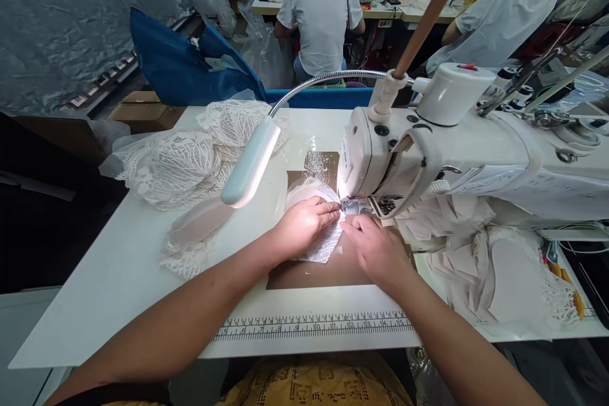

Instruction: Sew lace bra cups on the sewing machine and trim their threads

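A white lace fabric piece (328, 246) lies under the needle area of the white sewing machine (366, 152), lit by the lamp. My left hand (307, 222) rests flat on this piece, its fingers stretched towards the presser foot (343, 204). On the other side of the foot, my right hand (378, 247) has its fingers curled, with thumb and index finger at the edge of the lace piece. The fingertips of both hands are close to the foot. Part of the lace is hidden beneath my left hand.
A gooseneck lamp (252, 162) arches over the white table (118, 285). Lace pieces (176, 165) are heaped at the left. Cut fabric pieces (514, 273) lie at the right. A printed ruler (314, 326) runs along the front edge. Other people sit at machines behind.
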Tool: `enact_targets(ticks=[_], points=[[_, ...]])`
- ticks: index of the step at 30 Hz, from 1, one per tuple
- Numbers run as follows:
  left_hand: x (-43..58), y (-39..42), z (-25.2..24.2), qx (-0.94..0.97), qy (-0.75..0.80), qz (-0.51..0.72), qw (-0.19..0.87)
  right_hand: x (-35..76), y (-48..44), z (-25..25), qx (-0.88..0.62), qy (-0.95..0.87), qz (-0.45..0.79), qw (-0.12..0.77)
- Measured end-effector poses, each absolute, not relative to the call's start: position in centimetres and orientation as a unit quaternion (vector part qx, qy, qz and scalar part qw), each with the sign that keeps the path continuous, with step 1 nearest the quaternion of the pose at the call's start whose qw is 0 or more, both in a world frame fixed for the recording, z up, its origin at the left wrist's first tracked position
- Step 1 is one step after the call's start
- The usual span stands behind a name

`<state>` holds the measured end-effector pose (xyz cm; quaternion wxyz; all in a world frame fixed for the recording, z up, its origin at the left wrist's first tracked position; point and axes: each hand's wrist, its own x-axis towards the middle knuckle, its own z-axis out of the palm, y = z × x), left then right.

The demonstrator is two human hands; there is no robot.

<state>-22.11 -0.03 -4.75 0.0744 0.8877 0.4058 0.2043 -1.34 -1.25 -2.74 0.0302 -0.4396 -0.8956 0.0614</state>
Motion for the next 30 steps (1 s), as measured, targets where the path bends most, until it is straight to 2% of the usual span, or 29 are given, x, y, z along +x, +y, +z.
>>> enact_targets(ticks=[12, 19, 23, 27, 30], points=[[-21.9, 0.1, -3.3, 0.865, 0.469, 0.167, 0.061, -1.6, -1.4, -2.9, -0.458, -0.887, 0.057, 0.014], [-21.9, -0.7, -3.4, 0.860, 0.489, 0.143, 0.017, -1.7, -1.6, -3.0, -0.459, -0.888, 0.034, 0.021], [-22.0, -2.5, -2.3, 0.828, 0.549, 0.112, 0.006, -1.5, -1.9, -3.4, -0.447, -0.892, 0.013, 0.063], [-25.2, -6.0, -0.4, 0.802, 0.586, 0.105, 0.053, -1.0, -1.8, -4.2, -0.435, -0.896, 0.003, 0.086], [-29.9, -9.4, 0.2, 0.727, 0.676, 0.119, -0.004, -0.6, -1.6, -4.3, -0.428, -0.898, 0.024, 0.096]])
